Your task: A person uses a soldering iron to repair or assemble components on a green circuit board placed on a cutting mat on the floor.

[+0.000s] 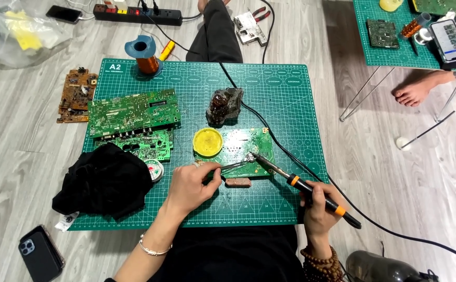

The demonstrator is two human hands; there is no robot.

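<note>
Soldering iron, gripped in the right hand, meets tweezers pinched by left hand fingers on the small green circuit board near the cutting mat's front edge, mid-joint work demanding steady tips.

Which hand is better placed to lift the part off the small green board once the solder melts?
Left, probably. The left hand holds tweezers whose tips sit at the joint on the small green circuit board. The right hand is occupied gripping the soldering iron, its tip on the same spot.
</note>
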